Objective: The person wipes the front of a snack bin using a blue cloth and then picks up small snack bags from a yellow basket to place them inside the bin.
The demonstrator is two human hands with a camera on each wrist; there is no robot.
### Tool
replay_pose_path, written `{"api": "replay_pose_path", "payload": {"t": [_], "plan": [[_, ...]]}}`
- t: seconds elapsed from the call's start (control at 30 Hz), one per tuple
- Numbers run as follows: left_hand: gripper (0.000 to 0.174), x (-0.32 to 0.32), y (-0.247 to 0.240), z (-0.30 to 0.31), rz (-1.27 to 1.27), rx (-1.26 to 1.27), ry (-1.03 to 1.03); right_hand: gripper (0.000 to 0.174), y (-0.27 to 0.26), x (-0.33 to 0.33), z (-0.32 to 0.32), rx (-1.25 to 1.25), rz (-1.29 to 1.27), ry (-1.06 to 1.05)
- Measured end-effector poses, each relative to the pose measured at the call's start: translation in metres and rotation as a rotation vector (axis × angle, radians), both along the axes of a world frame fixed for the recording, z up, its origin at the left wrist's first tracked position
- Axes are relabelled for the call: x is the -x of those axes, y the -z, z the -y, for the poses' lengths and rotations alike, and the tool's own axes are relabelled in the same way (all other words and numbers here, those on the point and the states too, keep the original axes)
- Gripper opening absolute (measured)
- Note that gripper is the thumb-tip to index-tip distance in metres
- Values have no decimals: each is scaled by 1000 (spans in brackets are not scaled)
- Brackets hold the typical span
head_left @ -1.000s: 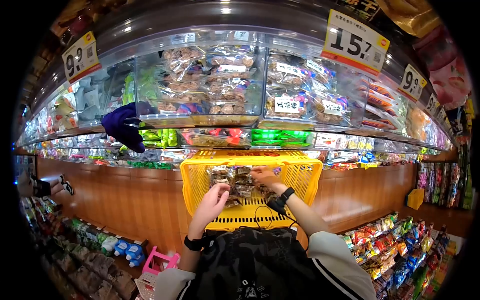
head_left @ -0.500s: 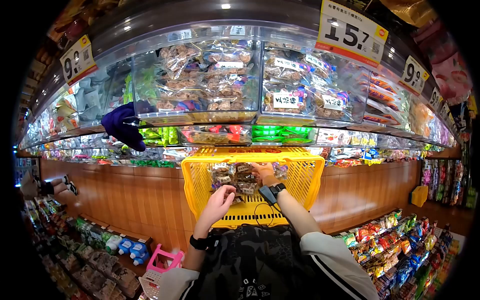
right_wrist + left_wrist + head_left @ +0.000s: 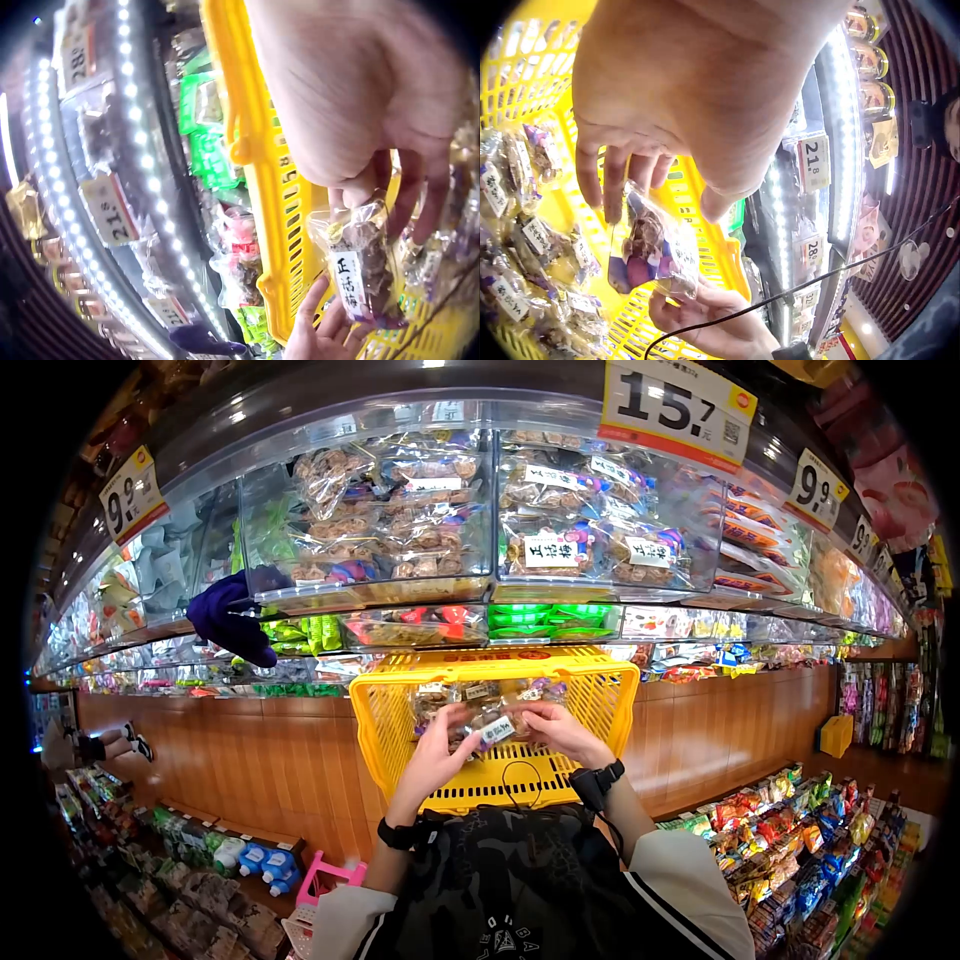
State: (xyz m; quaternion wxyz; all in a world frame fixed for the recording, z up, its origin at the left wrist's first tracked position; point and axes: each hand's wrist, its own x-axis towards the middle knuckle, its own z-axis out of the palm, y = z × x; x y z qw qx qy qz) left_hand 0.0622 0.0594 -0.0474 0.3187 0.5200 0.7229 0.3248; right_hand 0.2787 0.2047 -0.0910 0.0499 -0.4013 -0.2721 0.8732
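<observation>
In the head view a clear packet of dried plums (image 3: 497, 732) with a white label is held up over the yellow basket (image 3: 370, 745). My right hand (image 3: 568, 734) pinches one end of it between thumb and fingers. At the other end is my left hand (image 3: 432, 758), its fingers extended by the packet and its thumb apart from them. The left wrist view shows the brown fruit and purple print of this packet (image 3: 646, 240) below my left fingers (image 3: 615, 176). Several similar packets (image 3: 536, 236) lie in the basket.
Behind the basket, clear shelf bins (image 3: 390, 525) hold more such packets under price tags (image 3: 675, 412). A dark purple cloth-like item (image 3: 228, 618) hangs at the shelf edge. Snack displays (image 3: 790, 850) stand on both sides behind me. A thin black cable (image 3: 780, 291) crosses the left wrist view.
The right hand has come back from the far side of the basket with a packet of dried plums. My left hand has moved forward to meet it, and the head view has shifted slightly.
</observation>
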Motion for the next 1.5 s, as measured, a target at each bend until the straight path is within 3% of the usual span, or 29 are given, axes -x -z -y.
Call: {"api": "replay_pose_path", "payload": {"t": [0.07,0.1,0.2,0.27,0.33,0.4,0.47,0.5,0.57,0.63,0.8,0.83,0.87,0.93,0.97,1.0,1.07,1.1,1.13,1.2,1.27,1.33,1.4,1.43,1.47,1.5], "plan": [[49,-3,-20,-12,608,290,-19,34,-13,1,-13,-320,88,-324],[52,-8,-15,-15,584,188,43,32,-25,6,-16,-403,130,-365],[49,-10,-26,-22,669,289,214,35,-61,19,-20,-621,-62,-268],[48,-19,-19,-18,804,363,172,40,-64,20,-12,-612,-112,-182],[48,-29,-20,-16,983,216,32,47,-77,20,-4,-647,-119,2],[46,-39,-20,-20,1017,96,-53,60,-92,15,1,-834,0,-121],[42,-41,-27,-23,923,25,-162,71,-118,15,2,-1293,102,-335],[48,-39,-36,-24,851,148,-164,71,-124,16,3,-1300,103,-339],[46,-43,-42,-24,766,97,-147,81,-132,19,9,-1539,223,-449],[39,-48,-41,-21,604,1,-108,84,-140,20,10,-1534,233,-476],[34,-40,-79,-18,748,40,-97,109,-166,27,15,-1406,122,-575],[32,-37,-89,-17,757,-54,-39,110,-184,32,17,-1231,206,-710],[29,-34,-93,-16,763,-150,20,110,-181,35,17,-1234,207,-713],[29,-26,-93,-14,717,-272,99,103,-171,39,17,-1378,7,-402],[31,-22,-101,-15,773,-351,109,98,-180,41,14,-1217,4,-348],[33,-20,-106,-15,828,-431,117,98,-188,43,10,-1219,4,-353],[36,-22,-101,-15,913,-478,87,97,-203,43,0,-793,-238,-133],[35,-19,-99,-14,877,-463,83,94,-211,42,-7,-806,-351,-104],[34,-17,-96,-12,843,-450,77,93,-230,37,-27,-1043,-336,-98],[33,-16,-90,-8,817,-416,95,85,-242,36,-39,-1226,-284,-95],[32,-15,-89,-2,793,-391,114,76,-288,39,-79,-1785,111,-212],[27,-16,-89,4,786,-292,105,71,-306,52,-109,-1993,165,-261],[25,-15,-89,7,771,-263,95,67,-312,59,-120,-1890,199,-264],[26,-14,-86,9,767,-254,99,59,-313,59,-154,-2007,571,-444],[26,-13,-85,10,763,-242,103,53,-303,57,-180,-1949,724,-522],[26,-12,-85,11,763,-242,103,50,-282,48,-203,-2066,843,-553]]}}
